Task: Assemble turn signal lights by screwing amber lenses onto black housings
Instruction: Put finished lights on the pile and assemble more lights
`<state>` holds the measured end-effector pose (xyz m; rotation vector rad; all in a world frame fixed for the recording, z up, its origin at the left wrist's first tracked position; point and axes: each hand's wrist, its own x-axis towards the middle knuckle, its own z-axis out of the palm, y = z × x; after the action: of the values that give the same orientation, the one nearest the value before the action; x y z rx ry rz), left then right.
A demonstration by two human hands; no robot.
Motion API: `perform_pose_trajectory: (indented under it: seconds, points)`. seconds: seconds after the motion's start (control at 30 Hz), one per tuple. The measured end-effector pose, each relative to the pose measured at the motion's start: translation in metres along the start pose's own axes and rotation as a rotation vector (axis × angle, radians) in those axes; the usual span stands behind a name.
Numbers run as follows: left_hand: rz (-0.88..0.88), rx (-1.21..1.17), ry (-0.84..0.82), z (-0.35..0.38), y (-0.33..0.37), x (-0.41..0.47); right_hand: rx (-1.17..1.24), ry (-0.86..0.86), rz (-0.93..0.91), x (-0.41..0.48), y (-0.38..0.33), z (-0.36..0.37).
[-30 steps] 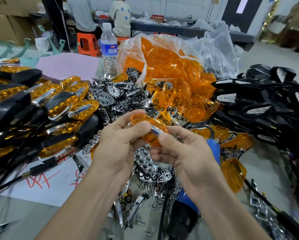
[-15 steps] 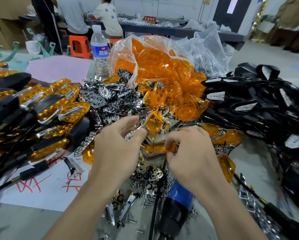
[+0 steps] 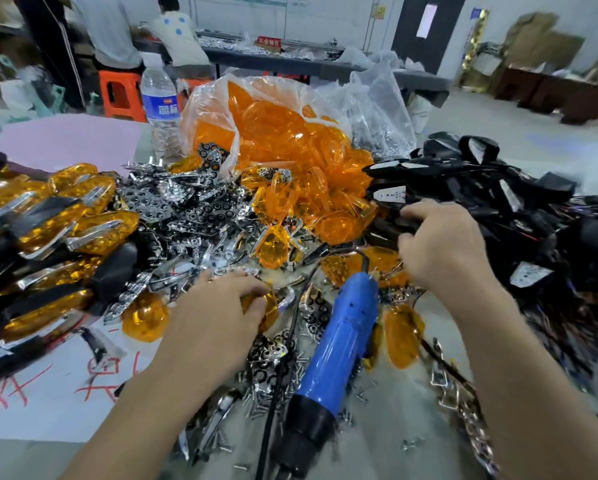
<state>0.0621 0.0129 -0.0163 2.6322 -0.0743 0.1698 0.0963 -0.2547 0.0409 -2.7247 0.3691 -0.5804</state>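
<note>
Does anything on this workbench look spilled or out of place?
Yes. The plastic bag gapes open at the back, and orange lenses have poured out of it across the table. Loose screws are scattered around the blue screwdriver, which lies on its side among them.

On your table a water bottle [image 3: 159, 109] stands upright, just right of a pink sheet [image 3: 69, 140]. At your left lies a white paper [image 3: 31, 417] marked with red characters. Behind the bottle you see an orange stool [image 3: 121, 95]. A person in grey [image 3: 114, 32] and another in a blue-dotted shirt [image 3: 178, 39] are at a long table [image 3: 273, 62] bearing a red sign [image 3: 269, 41].
</note>
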Motion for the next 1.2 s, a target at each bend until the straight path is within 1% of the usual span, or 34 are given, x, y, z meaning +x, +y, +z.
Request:
perform_pose_trajectory:
  seconds: [0.07, 0.13, 0.17, 0.27, 0.3, 0.37, 0.43, 0.5, 0.6, 0.67, 0.73, 0.8, 0.87, 0.93, 1.0, 1.1, 1.13, 1.2]
  points:
    - [0.015, 0.019, -0.013, 0.003, 0.002, 0.002, -0.221, -0.083, 0.004, 0.027, 0.021, -0.004]
    - [0.045, 0.035, -0.005, 0.005, 0.005, 0.003, -0.369, -0.15, 0.0, 0.042, 0.033, -0.006]
    - [0.059, 0.036, 0.008, 0.006, 0.006, 0.002, -0.404, -0.15, -0.025, 0.046, 0.037, -0.006]
    - [0.074, -0.007, 0.045, 0.005, 0.008, 0.0, -0.457, -0.065, -0.109, 0.051, 0.04, -0.01]
    - [0.074, -0.015, 0.049, 0.005, 0.008, -0.001, -0.453, -0.07, -0.144, 0.049, 0.037, -0.012]
    - [0.083, -0.037, 0.046, 0.006, 0.008, -0.003, -0.365, -0.106, -0.263, 0.036, 0.022, -0.013]
    - [0.12, -0.155, 0.053, 0.005, 0.008, -0.004, -0.221, -0.135, -0.359, 0.014, -0.001, -0.009]
    - [0.17, -0.347, 0.037, 0.003, 0.009, -0.006, -0.111, -0.178, -0.421, -0.005, -0.024, -0.008]
    - [0.163, -0.676, -0.007, -0.001, 0.009, -0.007, 0.214, -0.324, -0.427, -0.029, -0.053, -0.018]
    - [0.177, -0.819, 0.002, -0.004, 0.009, -0.006, 0.295, -0.384, -0.493, -0.045, -0.076, -0.017]
    - [0.174, -0.989, 0.036, -0.007, 0.008, -0.003, 0.389, -0.387, -0.53, -0.06, -0.1, -0.008]
    - [0.114, -1.158, 0.081, -0.011, 0.007, -0.002, 0.599, -0.403, -0.43, -0.064, -0.114, 0.001]
    - [-0.026, -1.269, 0.089, -0.016, 0.004, 0.002, 0.732, -0.426, -0.287, -0.061, -0.122, 0.01]
    - [-0.155, -1.289, 0.059, -0.02, 0.0, 0.006, 0.703, -0.428, -0.195, -0.061, -0.127, 0.021]
    - [-0.236, -1.28, 0.056, -0.025, -0.005, 0.008, 0.721, -0.445, -0.122, -0.066, -0.132, 0.032]
    - [-0.299, -1.287, 0.147, -0.031, -0.011, 0.011, 0.899, -0.535, -0.032, -0.066, -0.133, 0.034]
    - [-0.329, -1.321, 0.192, -0.034, -0.013, 0.012, 0.916, -0.539, -0.02, -0.063, -0.13, 0.032]
    - [-0.398, -1.516, 0.279, -0.042, -0.021, 0.017, 0.851, -0.477, -0.042, -0.054, -0.123, 0.029]
